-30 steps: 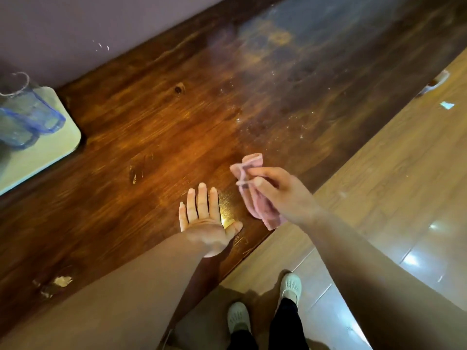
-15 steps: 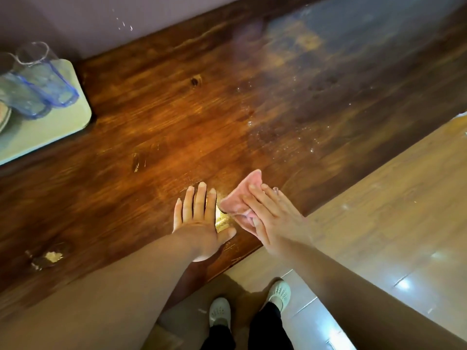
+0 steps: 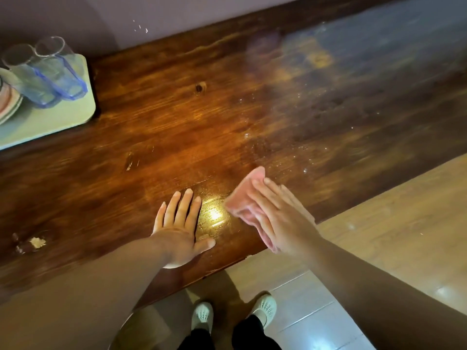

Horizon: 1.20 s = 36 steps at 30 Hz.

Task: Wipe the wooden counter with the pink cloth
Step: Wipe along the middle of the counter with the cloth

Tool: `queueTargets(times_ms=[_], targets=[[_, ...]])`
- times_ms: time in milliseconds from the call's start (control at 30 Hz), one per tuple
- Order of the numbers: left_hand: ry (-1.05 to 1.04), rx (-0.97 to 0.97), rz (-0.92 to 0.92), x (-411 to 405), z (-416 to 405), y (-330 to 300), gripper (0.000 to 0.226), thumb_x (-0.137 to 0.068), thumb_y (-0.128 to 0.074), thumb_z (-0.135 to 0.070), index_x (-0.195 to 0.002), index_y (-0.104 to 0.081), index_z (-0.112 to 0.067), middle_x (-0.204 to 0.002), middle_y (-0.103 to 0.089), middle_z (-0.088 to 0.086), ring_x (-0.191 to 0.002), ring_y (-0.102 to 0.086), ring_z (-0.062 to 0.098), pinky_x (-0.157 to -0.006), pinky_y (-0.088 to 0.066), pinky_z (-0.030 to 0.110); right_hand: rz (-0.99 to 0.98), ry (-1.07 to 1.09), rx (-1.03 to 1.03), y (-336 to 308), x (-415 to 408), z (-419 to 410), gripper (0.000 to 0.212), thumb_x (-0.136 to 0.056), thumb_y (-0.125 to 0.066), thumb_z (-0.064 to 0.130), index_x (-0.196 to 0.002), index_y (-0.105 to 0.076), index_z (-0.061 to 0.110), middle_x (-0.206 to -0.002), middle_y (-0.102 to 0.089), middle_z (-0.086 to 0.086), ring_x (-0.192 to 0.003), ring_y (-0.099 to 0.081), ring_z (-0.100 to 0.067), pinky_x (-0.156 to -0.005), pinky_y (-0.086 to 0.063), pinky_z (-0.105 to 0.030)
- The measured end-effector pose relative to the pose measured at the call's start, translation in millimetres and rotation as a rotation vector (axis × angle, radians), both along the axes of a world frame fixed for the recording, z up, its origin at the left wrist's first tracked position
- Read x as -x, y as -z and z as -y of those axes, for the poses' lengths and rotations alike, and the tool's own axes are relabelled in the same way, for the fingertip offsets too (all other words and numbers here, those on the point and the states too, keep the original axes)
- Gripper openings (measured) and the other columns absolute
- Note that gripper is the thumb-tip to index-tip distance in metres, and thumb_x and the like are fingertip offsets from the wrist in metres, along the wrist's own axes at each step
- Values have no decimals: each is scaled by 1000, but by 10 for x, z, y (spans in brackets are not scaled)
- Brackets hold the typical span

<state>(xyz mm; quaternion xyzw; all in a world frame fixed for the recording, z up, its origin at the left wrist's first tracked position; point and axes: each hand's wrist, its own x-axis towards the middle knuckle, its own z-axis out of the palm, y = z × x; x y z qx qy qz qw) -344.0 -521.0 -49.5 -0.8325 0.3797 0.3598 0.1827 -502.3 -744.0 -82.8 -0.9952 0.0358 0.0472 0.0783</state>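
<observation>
A dark wooden counter [image 3: 177,127] runs across the view, with small water droplets on its right part. The pink cloth [image 3: 243,195] lies flat on the counter near its front edge, and my right hand [image 3: 280,218] presses down on it with fingers spread over it. My left hand [image 3: 180,223] rests palm down on the wood just left of the cloth, fingers apart and holding nothing. A bright reflection shines on the wood between the two hands.
A pale green tray [image 3: 50,122] at the far left carries two clear blue-tinted glasses [image 3: 50,72] and stacked plates [image 3: 7,102]. A chipped spot [image 3: 36,242] marks the counter at the left. A wall runs behind; tiled floor and my shoes [image 3: 202,315] lie below.
My right hand brought the bunched cloth down from above the counter and flattened it onto the wood beside my left hand. The left hand stayed planted.
</observation>
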Motion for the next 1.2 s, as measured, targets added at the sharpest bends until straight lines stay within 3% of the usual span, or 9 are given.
queueTargets(times_ms=[100, 300, 500, 567, 633, 733, 833, 967, 1200], targets=[[-12, 8, 11, 1, 13, 1, 93, -86, -15, -81, -130, 48, -29, -134, 62, -5, -129, 52, 20, -115, 22, 45, 94, 196, -109, -65, -262, -157, 60, -106, -12, 41, -160, -26, 20, -169, -11, 1, -157, -4, -16, -127, -13, -46], [-24, 67, 25, 9, -9, 24, 97, -83, -13, -83, -139, 43, -27, -140, 57, -5, -130, 51, 19, -114, 23, 44, 70, -204, -102, 21, 169, 120, 48, -108, -37, 31, -155, -40, 23, -166, -27, 1, -156, -15, -13, -127, -17, -41], [-39, 306, 82, 91, -143, 39, 100, -73, 6, -89, -145, 36, -27, -149, 47, -7, -138, 44, 15, -118, 19, 44, 125, 0, -170, -9, 34, -9, 49, -109, -35, 40, -153, -44, 23, -165, -28, 4, -155, -19, -14, -125, -23, -44], [-97, 501, 120, 126, -201, 30, 96, -79, -1, -85, -154, 14, -29, -160, 27, -9, -146, 29, 12, -121, 13, 41, 150, -6, -203, 5, 88, -38, 49, -107, -42, 43, -152, -47, 22, -164, -31, 4, -154, -21, -14, -125, -24, -44], [-189, 708, 187, 90, -164, 28, 77, -89, -20, -71, -152, -33, -29, -161, -22, -8, -150, -12, 13, -121, -6, 39, 131, -62, -175, 35, 35, 90, 49, -106, -46, 38, -152, -46, 21, -165, -30, 2, -155, -20, -16, -125, -23, -44], [-282, 894, 401, -132, 108, 38, 35, -95, -42, -41, -111, -70, -28, -116, -65, -7, -114, -56, 21, -102, -30, 43, 119, 127, -170, 2, -281, 185, 52, -107, -40, 33, -156, -37, 18, -167, -23, -1, -156, -14, -20, -124, -23, -49], [-368, 962, 410, -464, 530, 35, 22, -94, -57, -19, -113, -67, -21, -117, -64, -3, -114, -55, 23, -99, -39, 43, 123, 99, -147, 24, -443, 81, 53, -107, -38, 33, -158, -32, 24, -169, -19, 2, -157, -7, -18, -128, -12, -45], [-509, 959, 388, -895, 1001, 21, 35, -97, -53, -23, -131, -57, -18, -135, -56, 1, -128, -46, 21, -108, -36, 37, 69, -204, -110, 49, -312, 308, 45, -107, -36, 35, -152, -41, 32, -167, -25, 8, -156, -10, -10, -128, -9, -36], [-598, 851, 469, -1326, 1289, 222, 48, -103, -45, -29, -146, -42, -10, -153, -40, 8, -145, -29, 24, -120, -22, 38, 175, 197, -132, 100, -771, 159, 52, -109, -38, 42, -158, -35, 24, -169, -18, 2, -156, -12, -14, -126, -19, -42]])
